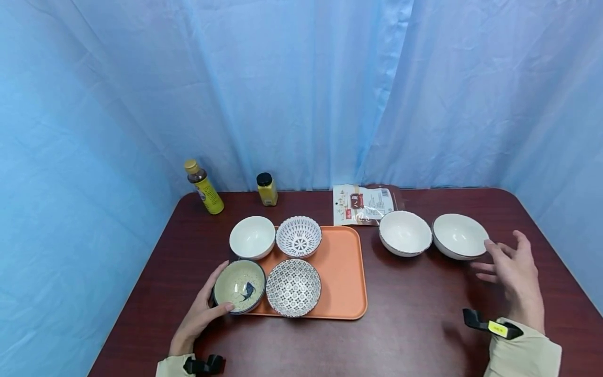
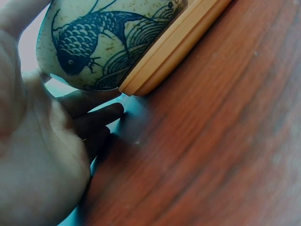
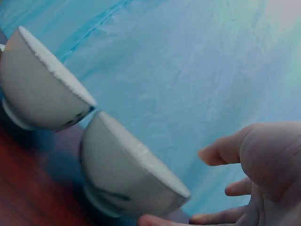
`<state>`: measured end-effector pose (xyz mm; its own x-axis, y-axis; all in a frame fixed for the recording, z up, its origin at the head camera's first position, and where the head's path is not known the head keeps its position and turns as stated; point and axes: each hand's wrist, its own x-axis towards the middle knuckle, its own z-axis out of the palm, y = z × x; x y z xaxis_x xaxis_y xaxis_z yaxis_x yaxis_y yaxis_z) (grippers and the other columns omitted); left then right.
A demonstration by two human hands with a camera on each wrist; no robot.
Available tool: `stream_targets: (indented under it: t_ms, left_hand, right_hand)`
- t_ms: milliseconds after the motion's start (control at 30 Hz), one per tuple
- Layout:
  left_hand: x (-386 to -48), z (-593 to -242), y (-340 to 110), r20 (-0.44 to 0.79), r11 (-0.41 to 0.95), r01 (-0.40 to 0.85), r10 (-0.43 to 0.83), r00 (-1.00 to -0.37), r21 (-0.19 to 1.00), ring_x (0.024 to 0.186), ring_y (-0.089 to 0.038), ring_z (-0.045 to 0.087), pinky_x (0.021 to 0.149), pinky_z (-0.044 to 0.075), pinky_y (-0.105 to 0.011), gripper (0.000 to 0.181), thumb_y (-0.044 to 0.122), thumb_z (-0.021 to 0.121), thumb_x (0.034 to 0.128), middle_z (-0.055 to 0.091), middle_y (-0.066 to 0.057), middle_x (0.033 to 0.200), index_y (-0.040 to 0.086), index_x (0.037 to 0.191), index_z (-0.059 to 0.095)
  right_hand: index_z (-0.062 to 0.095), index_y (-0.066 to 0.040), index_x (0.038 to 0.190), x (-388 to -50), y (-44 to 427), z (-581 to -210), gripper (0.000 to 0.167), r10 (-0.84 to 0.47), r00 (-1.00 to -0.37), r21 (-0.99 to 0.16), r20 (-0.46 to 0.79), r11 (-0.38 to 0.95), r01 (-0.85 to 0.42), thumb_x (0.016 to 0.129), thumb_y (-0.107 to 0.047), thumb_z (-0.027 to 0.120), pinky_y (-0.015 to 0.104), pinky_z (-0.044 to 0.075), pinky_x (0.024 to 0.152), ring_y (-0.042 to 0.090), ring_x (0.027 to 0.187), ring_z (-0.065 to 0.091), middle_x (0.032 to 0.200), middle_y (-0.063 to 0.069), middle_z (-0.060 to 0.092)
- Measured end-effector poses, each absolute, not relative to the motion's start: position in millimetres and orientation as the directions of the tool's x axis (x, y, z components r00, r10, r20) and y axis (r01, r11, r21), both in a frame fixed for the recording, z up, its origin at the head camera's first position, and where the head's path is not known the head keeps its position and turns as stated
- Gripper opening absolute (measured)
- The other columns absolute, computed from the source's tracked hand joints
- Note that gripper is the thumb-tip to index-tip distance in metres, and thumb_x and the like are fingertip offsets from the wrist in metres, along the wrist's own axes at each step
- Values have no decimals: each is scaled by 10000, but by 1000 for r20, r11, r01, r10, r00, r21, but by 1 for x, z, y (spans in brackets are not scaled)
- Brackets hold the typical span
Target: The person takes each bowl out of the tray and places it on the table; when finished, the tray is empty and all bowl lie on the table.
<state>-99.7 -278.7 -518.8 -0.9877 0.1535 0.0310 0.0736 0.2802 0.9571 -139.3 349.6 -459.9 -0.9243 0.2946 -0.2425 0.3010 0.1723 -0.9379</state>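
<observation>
We gripped the fish bowl (image 1: 235, 283) at the left edge of the tray (image 1: 343, 272) with our left hand (image 1: 201, 310); our right hand (image 1: 518, 275), fingers spread, was beside the outer white bowl (image 1: 460, 235), right of the tray. Grasping step, we judged; next likely called for pinching that bowl.

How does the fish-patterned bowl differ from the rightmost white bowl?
The fish-patterned bowl is pale green inside with a dark motif; the rightmost bowl is plain white inside.
The fish-patterned bowl sits at the edge of the orange tray; the rightmost bowl stands on the table.
Both look empty.
</observation>
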Motion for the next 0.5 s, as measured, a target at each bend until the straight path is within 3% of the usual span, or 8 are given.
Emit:
stream_targets:
  t_ms: [233,367,500]
  left_hand:
    - [-100,-520,-278,37,278,78,150,-988,957,1317,147,355,1013,275,-57,898,51,722,832,301,-163,1618,104,1596,254]
    - [-100,-520,-278,39,281,80,149,-988,956,1321,152,345,1013,268,-51,901,53,724,829,294,-162,1626,105,1596,254]
    - [-100,-520,-278,37,288,78,147,-988,955,1325,152,338,1015,266,-50,899,58,725,831,292,-154,1631,117,1597,258]
  right_hand:
    - [-173,-366,1583,-132,340,-435,841,363,-914,-919,-179,270,287,1034,-384,463,289,585,593,-32,635,688,1670,261,3]
    - [-103,-371,1597,-129,333,-423,848,336,-933,-960,-130,193,203,1025,-341,522,262,573,569,-9,635,705,1695,156,95]
    - [-38,-336,1612,-129,324,-415,848,266,-962,-993,-64,75,87,1017,-269,562,235,563,559,15,674,728,1630,15,301]
